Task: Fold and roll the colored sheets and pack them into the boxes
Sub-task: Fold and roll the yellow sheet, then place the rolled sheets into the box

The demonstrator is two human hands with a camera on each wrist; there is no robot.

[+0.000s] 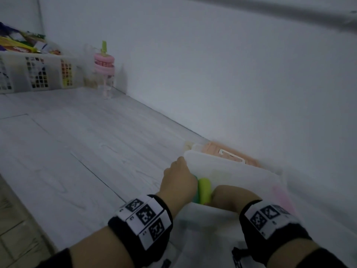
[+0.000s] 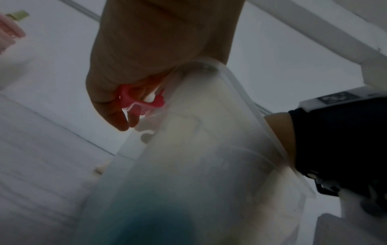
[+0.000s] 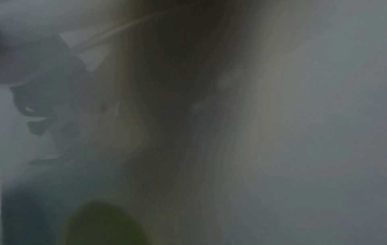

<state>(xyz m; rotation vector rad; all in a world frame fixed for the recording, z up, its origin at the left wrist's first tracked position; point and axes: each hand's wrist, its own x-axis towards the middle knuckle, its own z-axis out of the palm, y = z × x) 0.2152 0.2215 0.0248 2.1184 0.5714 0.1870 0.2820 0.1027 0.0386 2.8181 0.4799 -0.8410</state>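
Both hands reached into a translucent box (image 1: 241, 171) on the desk (image 1: 77, 151): the left hand (image 1: 178, 183) gripped its red latch (image 2: 142, 101); the right hand (image 1: 229, 198) was hidden, grip unclear. A green roll (image 1: 204, 190) lay inside, between them. A basket (image 1: 36, 74) stood far behind.
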